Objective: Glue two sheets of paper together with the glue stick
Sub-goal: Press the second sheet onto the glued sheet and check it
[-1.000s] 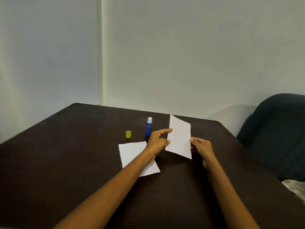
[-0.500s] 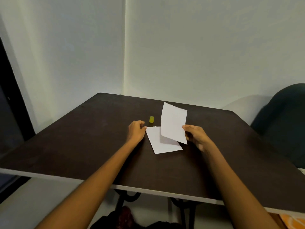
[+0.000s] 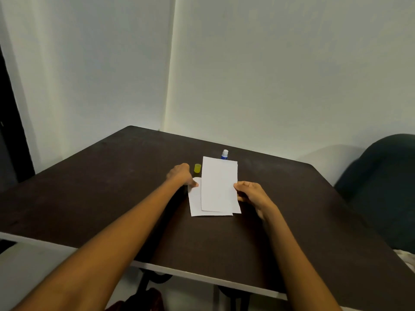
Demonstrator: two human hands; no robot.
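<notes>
A plain white upper sheet [image 3: 219, 185] is pinched by the right grip [image 3: 251, 194] over the lower sheet [image 3: 195, 203], pressed down by the left grip's [image 3: 180, 175] thumb on the dark bench [image 3: 112, 187].

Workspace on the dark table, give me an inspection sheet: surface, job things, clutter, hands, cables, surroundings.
Surface: dark table, pale front edge.
Job's things: lower sheet flat on the table; upper sheet held over it, largely overlapping; glue stick upright behind, uncapped; yellow cap standing apart.
Clutter: nothing seen.
Hands: left hand presses the lower sheet's left edge; right hand pinches the upper sheet's right edge.
Cables: nothing seen.
Surroundings: pale walls; dark chair at right.
</notes>
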